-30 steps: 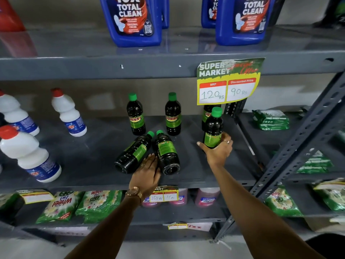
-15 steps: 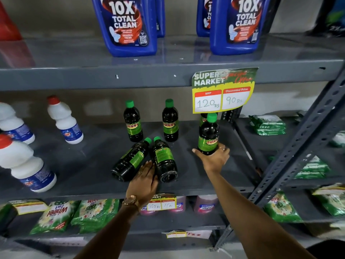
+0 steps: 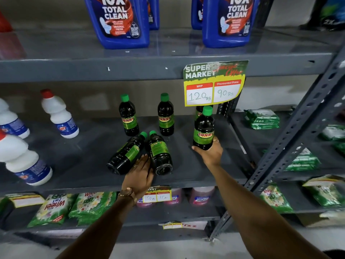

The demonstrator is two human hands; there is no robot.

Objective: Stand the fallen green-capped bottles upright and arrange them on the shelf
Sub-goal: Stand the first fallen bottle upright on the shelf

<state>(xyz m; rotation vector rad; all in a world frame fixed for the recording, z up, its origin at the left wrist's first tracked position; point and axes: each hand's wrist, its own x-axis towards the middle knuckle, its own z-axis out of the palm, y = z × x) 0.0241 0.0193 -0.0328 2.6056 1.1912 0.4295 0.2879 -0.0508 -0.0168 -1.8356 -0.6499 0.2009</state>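
My right hand (image 3: 208,153) clamps upright bottle (image 3: 203,130) by its base to seat it right of the two fallen bottles (image 3: 141,153); left hand (image 3: 141,171) flat, steadying them.

Two fallen bottles (image 3: 141,153) touching, caps rearward, mid-shelf (image 3: 84,156); two upright bottles (image 3: 147,115) behind; held bottle (image 3: 203,128) upright, right.

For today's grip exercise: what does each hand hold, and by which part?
Right hand grips an upright green-capped bottle around its base. Left hand rests between two fallen bottles, gripping neither.
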